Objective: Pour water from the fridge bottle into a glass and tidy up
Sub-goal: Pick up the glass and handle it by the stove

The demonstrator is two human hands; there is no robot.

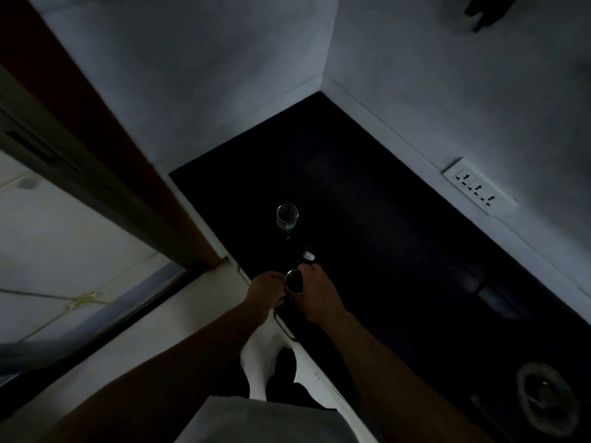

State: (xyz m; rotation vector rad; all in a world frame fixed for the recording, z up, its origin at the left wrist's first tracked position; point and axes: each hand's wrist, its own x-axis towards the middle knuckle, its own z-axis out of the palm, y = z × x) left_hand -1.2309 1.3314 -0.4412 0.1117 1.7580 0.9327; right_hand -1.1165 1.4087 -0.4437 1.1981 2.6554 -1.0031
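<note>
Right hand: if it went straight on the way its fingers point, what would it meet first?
Probably the small white object just past the right hand, which lies against the bottle; the glass stands further on, slightly left. The dark frame leaves depth unclear.

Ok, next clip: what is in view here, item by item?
glass: one, clear, on the counter beyond the hands
bottle: one, dark with a shiny rim, near the counter's front edge between the hands
small object: one, white, between glass and bottle; too dim to identify
counter: one, black, running into the wall corner
wall socket: one, white, on the right wall
round object: one, pale, at the lower right; blurred
left hand: one, fingers curled on the bottle's left side
right hand: one, fingers curled on the bottle's right side
</note>
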